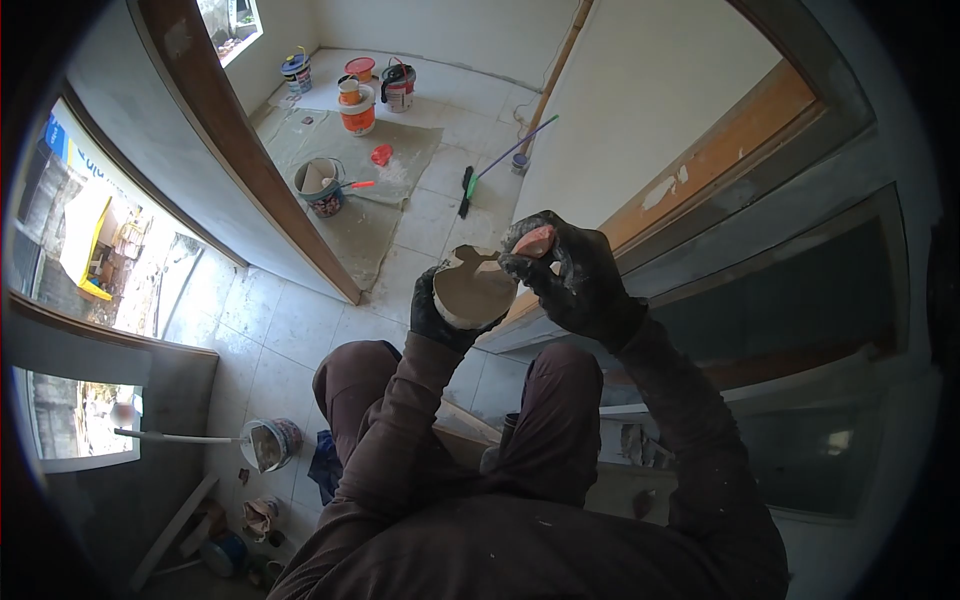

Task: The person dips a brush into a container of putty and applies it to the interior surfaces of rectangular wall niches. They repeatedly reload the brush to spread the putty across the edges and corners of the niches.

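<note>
My left hand, in a dark glove, is wrapped round a small round tub of grey-beige paste, tilted so that its inside faces me. Some of the tub's rim is smeared and uneven. At its upper right edge, my right hand, also in a dark, paste-stained glove, pinches a pinkish-red scraper-like piece between thumb and fingers. The fingers hide part of this piece, so its full shape cannot be made out. Both hands are raised above my knees.
Beyond the doorway, a bucket stands on a sheet, with an orange bucket farther back. A broom lies on the tiles. At lower left is another bucket with a long handle. A wooden frame rises at right.
</note>
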Available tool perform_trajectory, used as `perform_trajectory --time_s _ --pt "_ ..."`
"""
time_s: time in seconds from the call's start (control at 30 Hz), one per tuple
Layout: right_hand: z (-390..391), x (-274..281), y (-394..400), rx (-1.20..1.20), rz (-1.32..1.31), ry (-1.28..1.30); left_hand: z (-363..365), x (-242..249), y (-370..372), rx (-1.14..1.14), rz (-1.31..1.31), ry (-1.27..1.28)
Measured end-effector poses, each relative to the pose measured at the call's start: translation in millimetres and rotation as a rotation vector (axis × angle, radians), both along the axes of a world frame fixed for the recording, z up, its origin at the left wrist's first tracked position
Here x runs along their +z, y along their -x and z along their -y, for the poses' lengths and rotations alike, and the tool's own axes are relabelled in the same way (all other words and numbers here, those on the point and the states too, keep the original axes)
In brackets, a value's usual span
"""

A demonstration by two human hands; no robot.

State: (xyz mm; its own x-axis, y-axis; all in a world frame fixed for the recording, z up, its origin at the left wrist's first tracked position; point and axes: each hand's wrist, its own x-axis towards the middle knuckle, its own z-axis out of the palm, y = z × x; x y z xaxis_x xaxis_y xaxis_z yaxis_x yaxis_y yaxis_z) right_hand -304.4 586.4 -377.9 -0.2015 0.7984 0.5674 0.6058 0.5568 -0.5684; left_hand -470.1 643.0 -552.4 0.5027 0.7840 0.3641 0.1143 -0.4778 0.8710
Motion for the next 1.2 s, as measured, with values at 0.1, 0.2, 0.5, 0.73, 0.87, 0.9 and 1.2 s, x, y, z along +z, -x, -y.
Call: perform_trajectory --time_s 0.1,0.2,0.5,0.73,0.87,0.9,1.2 --pt "8 12 -8 -0.049 -0.153 0.100 3 7 -5 -0.002 0.229 0.245" --pt "7 3 -7 -0.071 -0.400 0.276 5 7 -6 -0.015 0.308 0.338" --pt "15 -50 -13 -0.394 -1.145 0.645 13 -16 -5 -0.137 0.371 0.506" --pt "50 -72 -2 -0.498 -1.310 0.364 6 -22 -4 -0.312 0.906 0.983" --pt "66 -79 2 -0.505 -1.305 0.202 5 -12 1 -0.224 1.272 1.635" --pt "69 -77 1 -0.508 -1.301 0.201 4 -7 2 -0.185 1.295 1.719" --pt "95 -77 -27 -0.654 -1.502 0.291 -7 -22 1 -0.174 1.275 1.622"
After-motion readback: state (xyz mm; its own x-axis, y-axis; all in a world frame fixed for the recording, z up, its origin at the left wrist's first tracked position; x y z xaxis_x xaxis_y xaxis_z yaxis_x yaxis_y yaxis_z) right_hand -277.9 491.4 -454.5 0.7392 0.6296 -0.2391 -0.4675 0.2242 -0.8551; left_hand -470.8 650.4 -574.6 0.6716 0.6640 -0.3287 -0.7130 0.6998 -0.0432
